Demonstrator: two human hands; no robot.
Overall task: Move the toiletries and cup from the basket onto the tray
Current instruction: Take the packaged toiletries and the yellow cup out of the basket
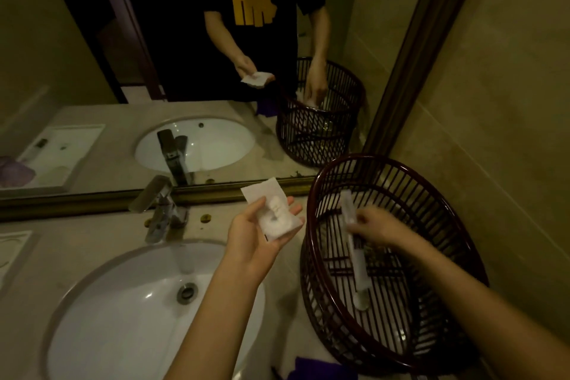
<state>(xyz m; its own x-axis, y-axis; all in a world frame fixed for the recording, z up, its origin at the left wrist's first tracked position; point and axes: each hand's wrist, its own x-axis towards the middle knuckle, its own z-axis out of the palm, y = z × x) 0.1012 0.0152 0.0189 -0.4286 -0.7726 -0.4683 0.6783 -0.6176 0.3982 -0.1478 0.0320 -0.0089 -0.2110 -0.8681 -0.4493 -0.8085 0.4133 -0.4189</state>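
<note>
A dark red slatted basket [324,194] stands on the counter at the right, against the wall. My right hand [374,227] is inside it, closed on a long white wrapped toothbrush packet [357,268] that slants down to the basket floor. My left hand [259,231] hovers palm up between the sink and the basket, holding a small white wrapped toiletry packet [273,213]. A white tray [12,244] lies at the far left edge of the counter, only its corner showing. No cup is visible.
A white oval sink [123,311] fills the counter's lower left, with a chrome faucet [160,210] behind it. A framed mirror [154,71] runs along the back. A purple object [314,369] lies at the bottom edge by the basket.
</note>
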